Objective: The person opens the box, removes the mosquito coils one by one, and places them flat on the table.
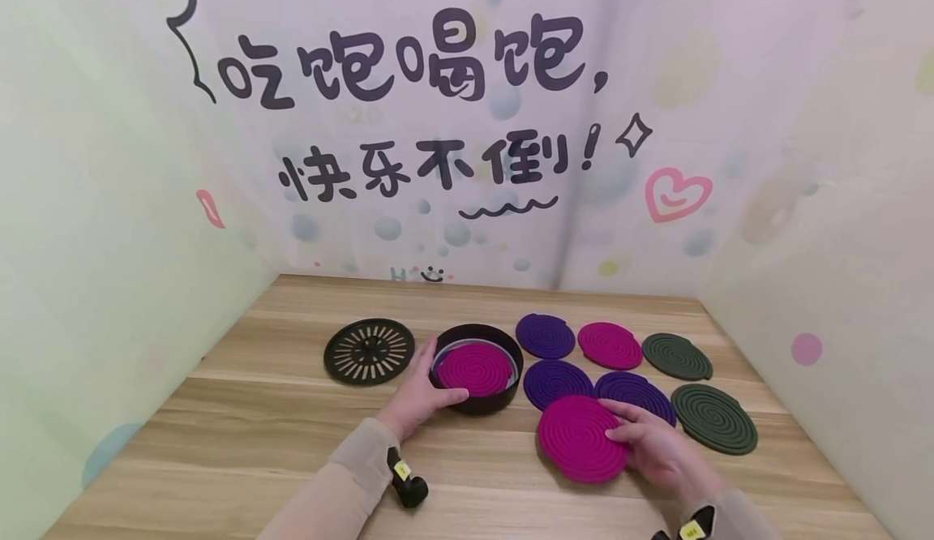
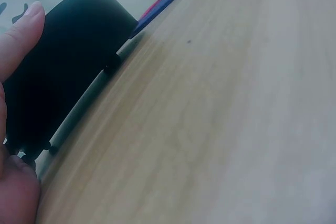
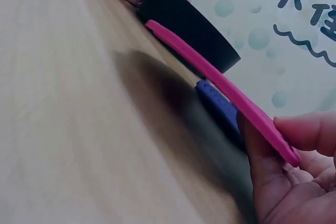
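Note:
My left hand (image 1: 419, 398) holds the side of a round black mosquito coil holder (image 1: 490, 403), with the thumb at its front. Inside the holder lies a magenta mosquito coil (image 1: 476, 369). Pinched at its right edge by my right hand (image 1: 660, 451), another magenta coil (image 1: 582, 440) hangs tilted above the table, thumb on top and fingers below. The right wrist view shows this coil (image 3: 220, 82) edge-on, with its shadow on the wood. Beneath and behind it sit a purple coil (image 1: 558, 383) and a second purple coil (image 1: 642, 395), partly covered.
A slotted black lid (image 1: 370, 351) lies left of the holder. At the back right are a purple coil (image 1: 545, 336), a magenta coil (image 1: 610, 345) and a green coil (image 1: 677, 356), with another green coil (image 1: 715, 418) nearer. Walls enclose the wooden table (image 1: 241, 435).

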The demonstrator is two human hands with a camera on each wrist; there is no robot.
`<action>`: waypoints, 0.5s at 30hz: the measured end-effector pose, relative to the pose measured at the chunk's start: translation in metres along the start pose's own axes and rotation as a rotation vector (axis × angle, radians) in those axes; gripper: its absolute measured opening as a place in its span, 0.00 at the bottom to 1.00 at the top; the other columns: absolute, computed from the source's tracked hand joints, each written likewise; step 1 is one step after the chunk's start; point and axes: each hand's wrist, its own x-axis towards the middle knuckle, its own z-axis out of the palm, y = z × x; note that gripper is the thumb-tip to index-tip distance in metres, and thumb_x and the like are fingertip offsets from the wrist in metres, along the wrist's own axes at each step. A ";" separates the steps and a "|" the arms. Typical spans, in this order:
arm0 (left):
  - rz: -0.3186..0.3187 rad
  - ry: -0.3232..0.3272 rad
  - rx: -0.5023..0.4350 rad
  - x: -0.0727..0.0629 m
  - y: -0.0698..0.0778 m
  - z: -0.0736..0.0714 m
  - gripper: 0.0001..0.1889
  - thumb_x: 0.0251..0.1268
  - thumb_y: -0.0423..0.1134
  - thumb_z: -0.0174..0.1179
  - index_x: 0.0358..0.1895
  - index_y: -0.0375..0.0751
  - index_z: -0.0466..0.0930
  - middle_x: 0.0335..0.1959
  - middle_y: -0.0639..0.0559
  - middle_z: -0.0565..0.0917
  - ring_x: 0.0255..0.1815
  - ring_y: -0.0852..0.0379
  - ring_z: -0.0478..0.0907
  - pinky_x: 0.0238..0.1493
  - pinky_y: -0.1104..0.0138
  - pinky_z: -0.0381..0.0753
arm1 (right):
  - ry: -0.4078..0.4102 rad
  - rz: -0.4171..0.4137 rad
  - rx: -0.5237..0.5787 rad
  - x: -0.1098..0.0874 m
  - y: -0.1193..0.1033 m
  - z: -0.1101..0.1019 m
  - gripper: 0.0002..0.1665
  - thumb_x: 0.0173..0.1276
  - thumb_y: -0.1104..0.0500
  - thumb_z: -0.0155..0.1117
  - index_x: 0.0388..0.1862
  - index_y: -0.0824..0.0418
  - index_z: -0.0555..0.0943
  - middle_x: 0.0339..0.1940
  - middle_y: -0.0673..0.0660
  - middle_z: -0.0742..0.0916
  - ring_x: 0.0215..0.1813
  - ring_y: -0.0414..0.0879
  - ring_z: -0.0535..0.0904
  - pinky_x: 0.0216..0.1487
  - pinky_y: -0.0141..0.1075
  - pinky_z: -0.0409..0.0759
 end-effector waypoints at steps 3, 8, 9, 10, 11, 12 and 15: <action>0.002 0.001 0.002 0.001 -0.001 0.000 0.62 0.41 0.51 0.78 0.78 0.44 0.44 0.77 0.43 0.46 0.76 0.40 0.39 0.71 0.44 0.47 | -0.026 0.011 0.015 -0.007 0.003 -0.003 0.34 0.63 0.70 0.59 0.69 0.63 0.66 0.49 0.50 0.84 0.46 0.44 0.82 0.46 0.37 0.81; 0.008 0.002 0.002 0.002 -0.002 0.001 0.62 0.41 0.51 0.78 0.78 0.44 0.44 0.77 0.43 0.46 0.76 0.40 0.40 0.71 0.44 0.47 | -0.058 0.023 0.017 -0.015 0.007 -0.008 0.30 0.62 0.71 0.59 0.65 0.60 0.72 0.49 0.51 0.84 0.46 0.44 0.82 0.44 0.36 0.82; 0.009 0.003 0.002 0.002 -0.002 0.001 0.62 0.41 0.52 0.78 0.78 0.44 0.44 0.77 0.43 0.46 0.76 0.40 0.40 0.71 0.44 0.47 | -0.056 0.028 0.013 -0.016 0.007 -0.008 0.30 0.62 0.71 0.59 0.65 0.61 0.71 0.49 0.52 0.84 0.46 0.44 0.82 0.44 0.36 0.82; 0.009 0.003 0.003 0.002 -0.002 0.000 0.62 0.41 0.52 0.78 0.78 0.44 0.44 0.77 0.43 0.46 0.76 0.40 0.40 0.71 0.44 0.47 | -0.052 0.031 0.002 -0.017 0.007 -0.008 0.31 0.62 0.71 0.59 0.66 0.62 0.70 0.49 0.52 0.84 0.46 0.44 0.82 0.44 0.36 0.82; 0.011 0.004 0.005 0.002 -0.001 0.000 0.62 0.41 0.52 0.78 0.78 0.43 0.44 0.77 0.42 0.46 0.76 0.40 0.40 0.71 0.44 0.47 | -0.046 0.035 -0.006 -0.019 0.007 -0.009 0.32 0.62 0.71 0.60 0.66 0.62 0.70 0.49 0.52 0.84 0.46 0.44 0.82 0.44 0.37 0.82; 0.011 0.004 0.007 0.002 -0.001 0.000 0.62 0.41 0.52 0.78 0.78 0.43 0.44 0.77 0.42 0.46 0.76 0.40 0.40 0.71 0.44 0.47 | -0.040 0.039 -0.014 -0.020 0.006 -0.008 0.33 0.61 0.70 0.60 0.67 0.63 0.69 0.49 0.52 0.84 0.46 0.44 0.82 0.44 0.37 0.82; 0.012 0.005 0.013 0.001 -0.001 0.000 0.62 0.41 0.52 0.77 0.78 0.43 0.44 0.77 0.43 0.46 0.76 0.40 0.40 0.71 0.44 0.47 | -0.036 0.037 -0.053 -0.023 0.006 -0.007 0.35 0.61 0.71 0.60 0.69 0.68 0.65 0.48 0.53 0.84 0.46 0.45 0.82 0.45 0.38 0.82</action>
